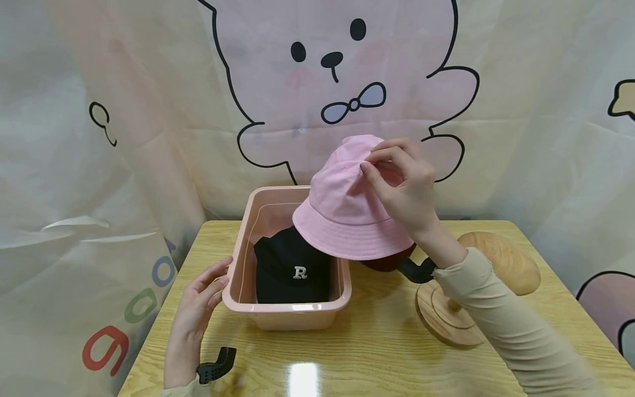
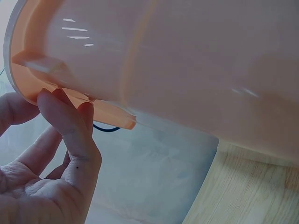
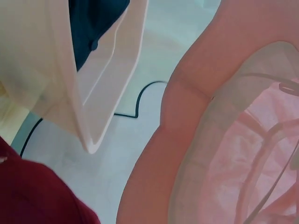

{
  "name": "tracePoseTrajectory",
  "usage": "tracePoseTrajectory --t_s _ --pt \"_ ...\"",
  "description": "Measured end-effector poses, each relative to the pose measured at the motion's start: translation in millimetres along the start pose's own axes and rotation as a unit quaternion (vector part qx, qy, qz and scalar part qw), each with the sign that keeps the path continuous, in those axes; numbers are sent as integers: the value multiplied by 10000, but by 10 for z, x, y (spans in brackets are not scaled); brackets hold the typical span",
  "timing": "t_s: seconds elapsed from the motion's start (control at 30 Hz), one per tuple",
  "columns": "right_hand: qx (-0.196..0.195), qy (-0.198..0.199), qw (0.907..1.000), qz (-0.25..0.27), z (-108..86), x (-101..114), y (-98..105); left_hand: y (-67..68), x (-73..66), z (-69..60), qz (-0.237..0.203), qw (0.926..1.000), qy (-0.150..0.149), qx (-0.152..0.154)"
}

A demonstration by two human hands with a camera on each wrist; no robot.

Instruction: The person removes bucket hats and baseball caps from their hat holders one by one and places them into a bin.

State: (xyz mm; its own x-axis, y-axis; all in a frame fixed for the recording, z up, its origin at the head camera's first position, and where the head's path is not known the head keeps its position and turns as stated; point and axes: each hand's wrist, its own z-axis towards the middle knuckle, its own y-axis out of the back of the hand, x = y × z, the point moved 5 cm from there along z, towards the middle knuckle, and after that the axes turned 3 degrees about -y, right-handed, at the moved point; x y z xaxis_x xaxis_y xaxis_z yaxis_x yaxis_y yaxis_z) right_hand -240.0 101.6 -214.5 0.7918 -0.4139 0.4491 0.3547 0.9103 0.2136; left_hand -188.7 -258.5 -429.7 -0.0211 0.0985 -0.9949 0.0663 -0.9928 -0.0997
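Observation:
My right hand (image 1: 404,184) pinches the crown of a pink bucket hat (image 1: 342,215) and holds it up, brim down, over the right side of a pink plastic bin (image 1: 288,317). In the right wrist view the hat's underside and lining (image 3: 233,186) show, but the hand does not. A black cap (image 1: 285,259) with a white letter R lies inside the bin. My left hand (image 1: 195,303) grips the bin's left rim; in the left wrist view its curled fingers (image 2: 65,116) meet the rim's edge.
A dark red rounded thing (image 1: 384,263), partly hidden, sits behind the pink hat; its dark red fabric (image 3: 42,196) shows in the right wrist view. A wooden stand with a round base (image 1: 441,320) and an oval wooden head (image 1: 501,262) lies right on the table (image 1: 372,353).

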Motion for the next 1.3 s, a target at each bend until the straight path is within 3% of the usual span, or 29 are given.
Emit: tracePoseTrajectory --t_s 0.23,0.63,0.9,1.3 --pt "89 323 9993 182 -38 97 -198 -5 -6 -2 -44 10000 -12 17" --pt "723 903 9928 321 -136 203 -543 -3 -15 0 -16 10000 60 -27" --pt "1036 951 9877 689 -223 241 -778 -7 -8 -6 -94 9999 -41 48" --pt "1335 935 9838 749 -323 246 -1043 3 -3 -1 -127 9997 -161 147"
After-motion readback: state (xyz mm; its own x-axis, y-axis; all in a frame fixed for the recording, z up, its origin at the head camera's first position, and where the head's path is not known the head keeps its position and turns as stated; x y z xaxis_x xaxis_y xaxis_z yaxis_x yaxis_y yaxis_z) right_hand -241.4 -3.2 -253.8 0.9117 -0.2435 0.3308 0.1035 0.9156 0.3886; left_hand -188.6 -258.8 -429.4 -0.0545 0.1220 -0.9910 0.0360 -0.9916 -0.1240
